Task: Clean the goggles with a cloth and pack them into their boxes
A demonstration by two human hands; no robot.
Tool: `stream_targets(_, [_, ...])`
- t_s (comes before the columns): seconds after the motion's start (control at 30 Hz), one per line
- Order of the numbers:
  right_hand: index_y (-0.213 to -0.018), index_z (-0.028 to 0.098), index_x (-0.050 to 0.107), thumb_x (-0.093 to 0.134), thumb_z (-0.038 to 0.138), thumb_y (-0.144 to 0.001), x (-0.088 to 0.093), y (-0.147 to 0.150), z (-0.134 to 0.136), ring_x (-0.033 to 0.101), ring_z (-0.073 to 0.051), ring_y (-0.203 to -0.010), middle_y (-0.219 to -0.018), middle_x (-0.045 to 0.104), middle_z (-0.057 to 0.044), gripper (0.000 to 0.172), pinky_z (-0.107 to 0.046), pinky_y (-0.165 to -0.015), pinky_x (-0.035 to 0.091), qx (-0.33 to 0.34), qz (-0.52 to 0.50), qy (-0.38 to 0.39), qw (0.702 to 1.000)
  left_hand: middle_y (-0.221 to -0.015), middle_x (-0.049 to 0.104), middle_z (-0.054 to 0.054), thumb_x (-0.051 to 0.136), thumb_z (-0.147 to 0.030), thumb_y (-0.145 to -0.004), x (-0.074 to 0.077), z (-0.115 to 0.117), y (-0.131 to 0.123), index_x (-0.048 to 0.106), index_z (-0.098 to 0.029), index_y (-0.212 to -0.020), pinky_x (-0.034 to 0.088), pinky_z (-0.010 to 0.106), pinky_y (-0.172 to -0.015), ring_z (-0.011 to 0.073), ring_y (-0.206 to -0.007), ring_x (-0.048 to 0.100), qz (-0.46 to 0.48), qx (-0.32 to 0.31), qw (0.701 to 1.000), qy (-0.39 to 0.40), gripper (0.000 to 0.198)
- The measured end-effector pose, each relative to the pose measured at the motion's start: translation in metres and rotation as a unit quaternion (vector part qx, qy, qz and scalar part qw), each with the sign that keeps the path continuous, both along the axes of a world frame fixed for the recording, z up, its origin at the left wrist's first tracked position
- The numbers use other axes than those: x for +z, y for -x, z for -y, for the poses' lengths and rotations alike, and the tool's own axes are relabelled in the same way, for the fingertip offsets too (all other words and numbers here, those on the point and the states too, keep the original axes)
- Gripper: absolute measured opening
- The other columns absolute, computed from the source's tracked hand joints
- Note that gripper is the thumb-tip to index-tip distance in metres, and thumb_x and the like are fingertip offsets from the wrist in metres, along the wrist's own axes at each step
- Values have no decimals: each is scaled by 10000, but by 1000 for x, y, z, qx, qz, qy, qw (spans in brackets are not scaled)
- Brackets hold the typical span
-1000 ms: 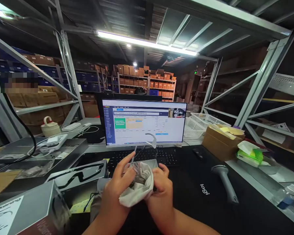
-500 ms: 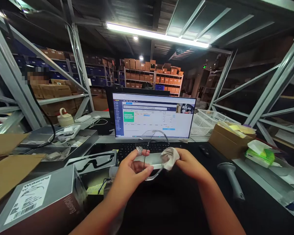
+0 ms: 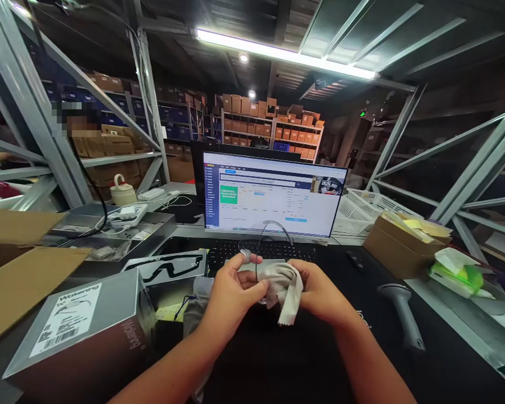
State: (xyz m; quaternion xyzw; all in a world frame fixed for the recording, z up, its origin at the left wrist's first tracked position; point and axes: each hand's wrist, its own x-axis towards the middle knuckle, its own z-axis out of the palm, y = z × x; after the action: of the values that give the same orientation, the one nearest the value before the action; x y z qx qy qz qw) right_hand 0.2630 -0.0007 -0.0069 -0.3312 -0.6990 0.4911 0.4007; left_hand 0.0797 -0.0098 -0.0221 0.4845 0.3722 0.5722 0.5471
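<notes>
My left hand (image 3: 239,294) is closed on a pair of glasses (image 3: 278,225), thumb and fingers pinching the frame near its nose area. A thin, clear curved part of the glasses rises above the hands, in front of the keyboard. My right hand (image 3: 320,289) grips a light grey cleaning cloth (image 3: 287,286), which is bunched over the lens side and hangs down with a zigzag-cut edge. Most of the lens is hidden by the cloth and fingers. A grey pouch (image 3: 197,306) with a dark drawstring lies beside my left wrist.
A monitor (image 3: 273,196) and keyboard (image 3: 223,251) stand ahead. At left are a silver "Wakening" box (image 3: 105,331), a flat box with a glasses picture (image 3: 166,266) and an open carton (image 3: 21,292). A scanner (image 3: 404,317), mouse (image 3: 354,261), carton (image 3: 393,247) and tissue pack (image 3: 457,272) are at right.
My right hand has brought the cloth left and across the lens, and the cloth now hangs lower. My left hand keeps its hold. The whole view has shifted slightly.
</notes>
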Motion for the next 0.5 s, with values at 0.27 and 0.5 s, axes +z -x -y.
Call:
stream_targets(0.27, [-861, 209, 752, 533, 43, -780, 5, -57, -14, 677, -228, -853, -888, 758, -46, 286, -336, -797, 499, -161, 274, -205, 926, -608, 632, -38, 802, -215, -635, 17, -2, 30, 534, -166, -1021, 455, 180, -521, 110, -534, 608, -32, -35, 998, -30, 472])
stream_targets(0.5, [-1153, 273, 689, 641, 290, -913, 0, -16, -4, 596, -273, -1196, -1236, 698, -58, 246, -485, -1042, 416, -77, 127, -232, 961, -645, 652, -18, 819, -268, -691, 18, 1, 37, 518, -189, -1027, 495, 231, -521, 138, -511, 622, -39, -145, 988, -18, 458])
